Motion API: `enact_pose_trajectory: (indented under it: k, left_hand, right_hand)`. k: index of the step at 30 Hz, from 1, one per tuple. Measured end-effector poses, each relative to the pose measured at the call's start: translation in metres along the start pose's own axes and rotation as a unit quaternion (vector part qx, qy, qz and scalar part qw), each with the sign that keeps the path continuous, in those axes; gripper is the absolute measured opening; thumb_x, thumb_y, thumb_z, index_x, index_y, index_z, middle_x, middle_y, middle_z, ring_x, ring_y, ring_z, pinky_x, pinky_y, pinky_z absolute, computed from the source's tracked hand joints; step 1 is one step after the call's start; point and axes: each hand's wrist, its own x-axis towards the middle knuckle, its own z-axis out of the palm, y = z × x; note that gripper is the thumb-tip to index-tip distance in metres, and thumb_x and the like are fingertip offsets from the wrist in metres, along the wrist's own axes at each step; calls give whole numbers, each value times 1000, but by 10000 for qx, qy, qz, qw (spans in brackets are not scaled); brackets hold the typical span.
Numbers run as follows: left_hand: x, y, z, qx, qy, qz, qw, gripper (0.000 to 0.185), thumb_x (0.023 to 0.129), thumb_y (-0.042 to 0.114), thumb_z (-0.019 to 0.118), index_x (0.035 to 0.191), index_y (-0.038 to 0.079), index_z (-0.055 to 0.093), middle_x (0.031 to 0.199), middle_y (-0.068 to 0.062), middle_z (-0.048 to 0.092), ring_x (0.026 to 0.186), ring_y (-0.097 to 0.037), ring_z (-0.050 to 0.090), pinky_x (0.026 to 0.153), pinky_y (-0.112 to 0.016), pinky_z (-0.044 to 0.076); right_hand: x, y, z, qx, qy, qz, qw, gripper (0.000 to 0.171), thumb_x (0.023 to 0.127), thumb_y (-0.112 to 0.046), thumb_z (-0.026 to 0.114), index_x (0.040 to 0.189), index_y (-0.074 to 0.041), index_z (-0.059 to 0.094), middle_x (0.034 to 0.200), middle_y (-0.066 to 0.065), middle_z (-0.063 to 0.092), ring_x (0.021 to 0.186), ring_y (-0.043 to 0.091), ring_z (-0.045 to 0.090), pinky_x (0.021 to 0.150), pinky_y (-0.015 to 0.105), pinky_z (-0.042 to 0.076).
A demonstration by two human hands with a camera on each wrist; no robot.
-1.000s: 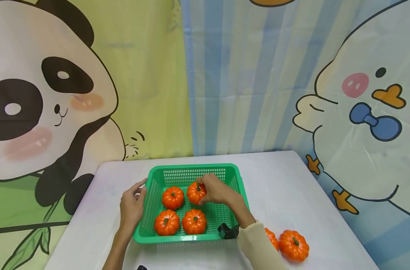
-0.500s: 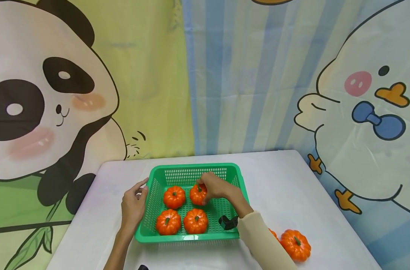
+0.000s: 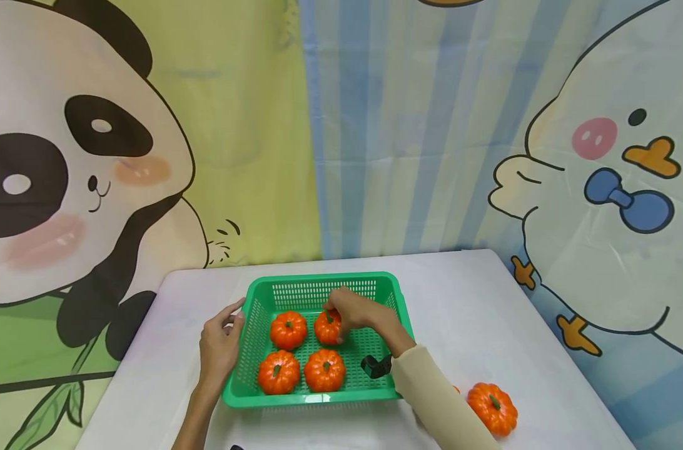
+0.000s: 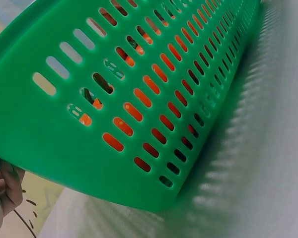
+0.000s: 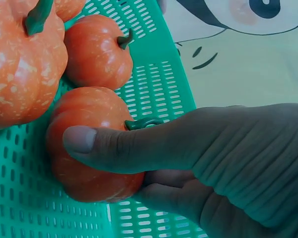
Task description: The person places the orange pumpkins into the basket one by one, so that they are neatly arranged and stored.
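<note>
Backdrop of cartoon cloth, a panda (image 3: 65, 187) to the left and a white duck (image 3: 612, 206) to the right, behind a pale worktop (image 3: 476, 312). Head view: green basket (image 3: 313, 281) near the worktop's middle, four orange pumpkins in it, two by two. Right hand (image 3: 355, 312) reaches over the basket's right wall and grips the far right pumpkin (image 3: 326, 329), thumb and fingers curled round it. Left hand (image 3: 220, 340) lies against the basket's left wall, fingers loosely bent at the rim; whether it grips, cannot tell. One loose pumpkin (image 3: 490, 407) on the worktop near the front right corner. Left wrist view: slotted basket wall fills the frame, fingertips (image 4: 5, 181) tucked under its rim at lower left. Right wrist view: thumb (image 5: 114, 144) across the held pumpkin's top beside its green stem (image 5: 141, 123), fingers beneath; two more pumpkins just beside it.
</note>
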Motion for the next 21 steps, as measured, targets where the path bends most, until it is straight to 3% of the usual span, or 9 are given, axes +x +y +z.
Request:
enact_pose_trajectory:
  k: [1,5,7,9,12,15,18,21]
  left_hand:
    - [0,0,0,-4,0,3,10000,37,112,18,61,148,13,70,105,-23,79,54,-7,59,51,-28,43]
    - [0,-1,1,-2,37,37,10000,37,112,18,62,147,14,71,104,-22,79,54,-6,60,52,-28,44]
    - [0,-1,0,-11,62,48,10000,36,112,17,62,147,13,71,104,-23,79,55,-6,60,52,-28,44]
    - [-1,-2,0,-15,73,48,10000,36,112,17,61,146,13,71,104,-23,79,56,-6,61,52,-28,44]
    - [-1,-3,0,0,90,37,10000,37,112,16,61,147,11,71,105,-24,79,57,-6,63,52,-28,45]
    - [0,-3,1,-7,94,14,10000,37,112,16,61,147,12,71,105,-24,79,59,-6,65,52,-27,47]
    - [0,-3,1,-34,85,28,10000,37,111,16,61,147,13,71,105,-24,79,59,-7,65,52,-28,47]
    - [0,-4,2,-17,95,39,9999,37,112,17,61,147,13,71,106,-24,79,59,-7,66,53,-28,47]
  right_hand:
    - [-3,-11,-5,98,-74,143,9998,46,71,-3,102,71,0,57,64,-7,22,61,11,25,59,25,31]
    - [0,-10,0,31,-89,257,9996,34,70,-5,103,83,1,72,64,-5,25,61,9,24,58,23,29]
    - [1,-10,2,13,-62,284,9996,36,69,-7,104,94,2,81,63,-3,45,60,7,26,58,22,30]
    - [2,-9,3,-7,-46,292,9996,44,68,-7,105,105,3,83,73,9,67,60,6,28,58,21,31]
    - [4,-8,5,8,-13,348,9994,46,67,-9,105,107,2,84,94,22,80,60,5,32,58,20,33]
    - [4,-7,5,14,-30,421,9991,43,67,-11,106,102,-1,84,84,18,77,60,5,35,58,20,36]
    - [4,-6,6,28,-27,477,9989,45,65,-12,107,103,-3,84,80,6,76,60,5,40,59,19,39]
    - [4,-6,7,-130,-67,501,9986,41,66,-16,107,96,-4,82,70,1,62,62,8,39,60,21,37]
